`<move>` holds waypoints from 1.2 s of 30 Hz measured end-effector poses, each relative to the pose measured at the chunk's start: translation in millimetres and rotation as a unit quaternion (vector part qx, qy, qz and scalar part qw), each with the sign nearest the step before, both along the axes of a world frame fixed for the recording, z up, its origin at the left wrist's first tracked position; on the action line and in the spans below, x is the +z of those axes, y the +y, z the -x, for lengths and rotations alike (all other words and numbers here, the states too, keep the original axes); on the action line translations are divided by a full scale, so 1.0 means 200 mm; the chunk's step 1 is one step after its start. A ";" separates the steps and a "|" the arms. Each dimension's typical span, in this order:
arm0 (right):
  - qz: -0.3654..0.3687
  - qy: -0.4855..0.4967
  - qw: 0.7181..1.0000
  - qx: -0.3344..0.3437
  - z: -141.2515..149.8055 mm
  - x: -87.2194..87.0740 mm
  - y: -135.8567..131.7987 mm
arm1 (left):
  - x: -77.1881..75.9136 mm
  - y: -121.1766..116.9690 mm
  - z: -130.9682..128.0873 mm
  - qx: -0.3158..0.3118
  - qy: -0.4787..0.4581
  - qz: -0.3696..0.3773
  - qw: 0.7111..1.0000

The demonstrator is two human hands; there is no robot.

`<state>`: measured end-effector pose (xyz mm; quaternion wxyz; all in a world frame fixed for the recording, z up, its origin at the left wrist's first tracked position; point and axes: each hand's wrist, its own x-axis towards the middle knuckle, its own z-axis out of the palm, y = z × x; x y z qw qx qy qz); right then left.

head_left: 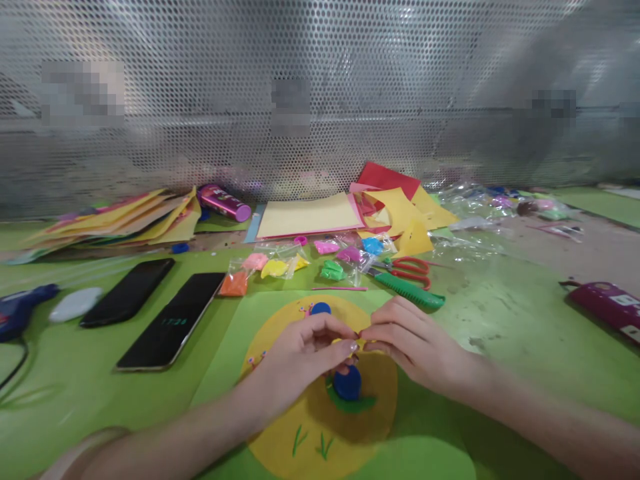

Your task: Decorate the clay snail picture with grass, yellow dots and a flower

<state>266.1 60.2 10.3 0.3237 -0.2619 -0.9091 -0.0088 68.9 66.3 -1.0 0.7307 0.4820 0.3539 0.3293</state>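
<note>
Your left hand (pixel 306 348) and right hand (pixel 419 339) pinch yellow clay (pixel 361 344) above the blue disc (pixel 349 384), seemingly shaping it; light pressure suits.

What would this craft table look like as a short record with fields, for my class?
Left hand: fingertips on a small yellow piece
Right hand: fingertips on the same piece
Artwork: blue discs on a yellow round
Tool: red-handled scissors
Supplies: small coloured packets
Left side: two phones
</note>
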 end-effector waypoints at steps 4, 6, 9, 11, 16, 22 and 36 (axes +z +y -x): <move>0.005 0.001 1.000 0.008 -0.01 -0.02 0.01 | 0.00 -0.01 0.00 -0.014 -0.001 -0.015 1.000; -0.010 0.013 1.000 0.006 -0.01 -0.02 0.01 | 0.00 -0.01 0.01 -0.015 0.003 -0.024 1.000; -0.017 0.023 1.000 0.002 -0.01 0.00 0.00 | 0.00 -0.01 0.01 -0.016 0.024 -0.026 0.999; -0.004 0.017 1.000 0.005 0.00 0.01 0.00 | 0.01 -0.01 0.00 -0.022 0.048 -0.025 0.998; -0.008 0.047 0.999 -0.016 -0.03 0.03 0.03 | 0.03 -0.01 0.00 -0.028 0.089 -0.022 0.995; -0.005 0.078 0.990 -0.120 -0.15 0.04 0.13 | 0.03 -0.02 0.00 -0.019 0.104 -0.023 0.994; 0.067 0.015 0.992 -0.110 -0.18 0.03 0.14 | 0.03 -0.02 0.01 -0.015 0.080 -0.011 0.997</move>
